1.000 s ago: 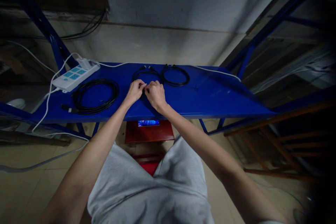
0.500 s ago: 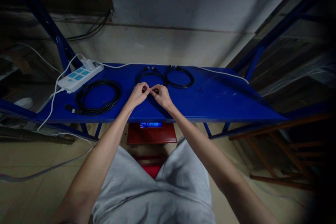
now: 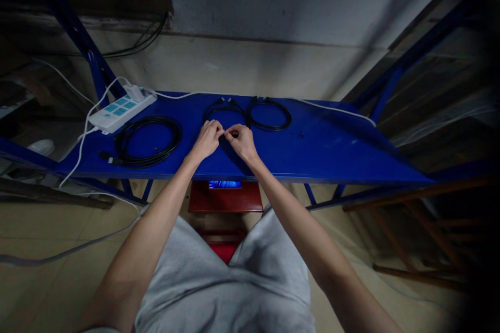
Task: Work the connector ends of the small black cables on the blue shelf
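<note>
left hand (image 3: 207, 140) and right hand (image 3: 241, 143) pinch closed below a coiled black cable (image 3: 224, 110), anything held unclear

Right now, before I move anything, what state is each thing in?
Left hand: fingers pinched, touching the right hand.
Right hand: fingers pinched.
Middle cable: coiled, behind the hands.
Right cable: coiled.
Left cable: coiled, plug end out.
Power strip: white cord attached.
Screen: lit.
</note>
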The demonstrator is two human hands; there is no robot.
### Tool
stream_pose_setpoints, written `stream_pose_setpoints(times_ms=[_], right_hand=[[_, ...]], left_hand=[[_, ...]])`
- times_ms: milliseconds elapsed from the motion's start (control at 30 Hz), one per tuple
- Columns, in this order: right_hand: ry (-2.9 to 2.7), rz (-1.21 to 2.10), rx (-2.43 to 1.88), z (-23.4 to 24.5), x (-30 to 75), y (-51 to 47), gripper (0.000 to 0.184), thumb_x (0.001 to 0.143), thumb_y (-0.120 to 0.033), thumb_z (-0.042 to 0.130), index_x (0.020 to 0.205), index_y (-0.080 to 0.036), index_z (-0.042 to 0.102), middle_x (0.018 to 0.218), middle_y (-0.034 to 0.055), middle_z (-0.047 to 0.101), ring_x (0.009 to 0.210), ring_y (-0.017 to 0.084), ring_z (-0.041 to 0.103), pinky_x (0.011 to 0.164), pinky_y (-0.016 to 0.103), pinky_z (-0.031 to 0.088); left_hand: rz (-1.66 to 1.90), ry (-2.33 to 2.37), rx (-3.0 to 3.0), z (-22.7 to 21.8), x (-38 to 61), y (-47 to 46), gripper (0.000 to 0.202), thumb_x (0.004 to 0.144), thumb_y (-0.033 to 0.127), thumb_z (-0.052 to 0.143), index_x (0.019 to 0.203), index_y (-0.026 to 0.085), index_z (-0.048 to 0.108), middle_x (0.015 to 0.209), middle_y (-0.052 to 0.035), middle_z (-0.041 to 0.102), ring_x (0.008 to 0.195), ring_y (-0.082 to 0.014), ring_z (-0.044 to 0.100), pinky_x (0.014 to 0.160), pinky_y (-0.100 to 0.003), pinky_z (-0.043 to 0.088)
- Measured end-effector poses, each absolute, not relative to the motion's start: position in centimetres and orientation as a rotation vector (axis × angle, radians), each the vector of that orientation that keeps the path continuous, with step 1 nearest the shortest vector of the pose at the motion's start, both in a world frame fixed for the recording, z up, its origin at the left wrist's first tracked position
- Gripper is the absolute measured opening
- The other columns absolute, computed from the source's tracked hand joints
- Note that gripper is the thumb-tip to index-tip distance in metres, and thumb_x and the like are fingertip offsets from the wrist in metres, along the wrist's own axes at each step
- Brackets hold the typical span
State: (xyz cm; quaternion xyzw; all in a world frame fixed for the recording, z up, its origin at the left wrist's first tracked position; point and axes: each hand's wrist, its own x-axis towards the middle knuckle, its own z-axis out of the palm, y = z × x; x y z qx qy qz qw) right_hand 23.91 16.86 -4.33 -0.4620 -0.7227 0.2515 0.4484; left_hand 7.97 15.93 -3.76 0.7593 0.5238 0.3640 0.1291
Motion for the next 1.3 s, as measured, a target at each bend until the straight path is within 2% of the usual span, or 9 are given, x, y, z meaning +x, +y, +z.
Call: stream_pose_setpoints(times_ms=[133, 567, 867, 1133, 1300], right_hand=[[-1.731, 0.669, -1.088, -4.3, 23.8, 16.8, 0.008, 0.081, -0.025, 0.067, 0.081, -0.017, 0.069, 0.078, 0.0031, 0.07, 0.07, 0.016, 0.063, 0.069, 0.027, 0.048], [-1.639, 0.75, -1.249, -4.1, 23.1, 17.2, 0.007, 0.072, -0.02, 0.063, 0.073, -0.016, 0.069, 0.07, 0.0023, 0.068, 0.064, 0.015, 0.06, 0.063, 0.026, 0.044], [-1.646, 0.711, -1.274, -3.6, 22.9, 16.8, 0.004, 0.074, -0.018, 0.066, 0.075, -0.016, 0.068, 0.07, 0.002, 0.068, 0.064, 0.015, 0.06, 0.063, 0.025, 0.043], [-1.806, 0.534, -1.232, -3.1, 22.9, 15.7, 0.01, 0.085, -0.019, 0.064, 0.083, -0.016, 0.073, 0.084, 0.0069, 0.072, 0.078, 0.019, 0.064, 0.076, 0.03, 0.048], [-1.885, 0.476, -1.191, -3.0, 23.2, 15.4, 0.014, 0.088, -0.017, 0.062, 0.088, -0.016, 0.076, 0.091, 0.0081, 0.073, 0.083, 0.021, 0.066, 0.085, 0.034, 0.049]], left_hand=[[1.072, 1.509, 2.211, -3.9, 8.0, 16.0, 0.012, 0.093, 0.013, 0.053, 0.085, 0.022, 0.054, 0.09, -0.0057, 0.061, 0.094, -0.025, 0.056, 0.089, -0.039, 0.047], [1.07, 1.493, 2.219, -3.6, 8.1, 15.9, 0.016, 0.091, 0.01, 0.053, 0.081, 0.022, 0.052, 0.087, -0.0063, 0.061, 0.092, -0.0253, 0.056, 0.085, -0.038, 0.047], [1.064, 1.513, 2.204, -3.2, 8.3, 15.6, 0.016, 0.09, 0.009, 0.053, 0.08, 0.022, 0.053, 0.086, -0.0062, 0.061, 0.092, -0.0253, 0.056, 0.088, -0.039, 0.047], [1.088, 1.516, 2.178, -3.2, 8.2, 15.8, 0.016, 0.089, 0.009, 0.053, 0.08, 0.022, 0.053, 0.087, -0.0059, 0.062, 0.09, -0.0242, 0.057, 0.09, -0.039, 0.047], [1.106, 1.512, 2.149, -3.2, 8.1, 15.8, 0.016, 0.089, 0.01, 0.053, 0.079, 0.022, 0.052, 0.086, -0.0056, 0.063, 0.088, -0.0232, 0.057, 0.087, -0.038, 0.047]])
